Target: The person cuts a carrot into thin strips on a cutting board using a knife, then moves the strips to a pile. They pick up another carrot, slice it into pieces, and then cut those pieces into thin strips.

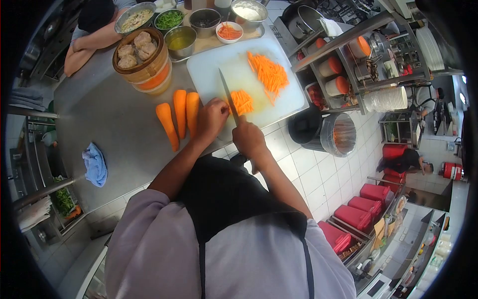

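Observation:
My right hand (249,138) is closed around the handle of a knife (226,88), whose long blade points away over the white cutting board (206,65). Just left of the blade, my left hand (213,118) has its fingers curled down on the board. A sliver of orange shows at its fingertips, apparently a carrot piece mostly hidden by the hand. Against the blade's right side lies a small pile of cut carrot (242,102). A larger heap of carrot strips (269,74) is farther right. Whole peeled carrots (180,113) lie left of my left hand.
A bamboo steamer (142,74) with dumplings stands behind the carrots. Bowls of greens (169,20), yellow liquid (180,42) and carrot shreds (229,32) line the back. A blue cloth (94,165) lies left. A person's arm (87,47) rests at the far edge. A lined bin (338,134) stands right.

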Demonstrator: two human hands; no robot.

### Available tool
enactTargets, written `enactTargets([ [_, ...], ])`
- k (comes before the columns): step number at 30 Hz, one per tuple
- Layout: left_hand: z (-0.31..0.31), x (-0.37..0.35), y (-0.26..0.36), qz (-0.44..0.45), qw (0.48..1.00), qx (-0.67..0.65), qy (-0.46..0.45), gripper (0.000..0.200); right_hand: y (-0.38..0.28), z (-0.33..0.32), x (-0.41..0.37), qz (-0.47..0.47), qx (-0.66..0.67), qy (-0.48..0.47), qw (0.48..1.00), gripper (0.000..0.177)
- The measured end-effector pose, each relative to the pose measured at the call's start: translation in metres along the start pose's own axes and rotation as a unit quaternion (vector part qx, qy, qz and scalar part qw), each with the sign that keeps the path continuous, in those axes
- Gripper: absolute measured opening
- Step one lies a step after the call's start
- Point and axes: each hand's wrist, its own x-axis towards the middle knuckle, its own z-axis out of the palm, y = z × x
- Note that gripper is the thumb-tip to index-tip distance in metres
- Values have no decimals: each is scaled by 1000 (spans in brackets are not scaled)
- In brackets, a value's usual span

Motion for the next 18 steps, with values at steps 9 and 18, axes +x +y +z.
enactTargets([
  [9,-3,3,8,21,999,17,-16,7,1,8,1,-9,-31,-12,999,16],
  [18,-2,3,1,42,999,20,-7,8,-7,2,23,5,18,12,1000,16],
])
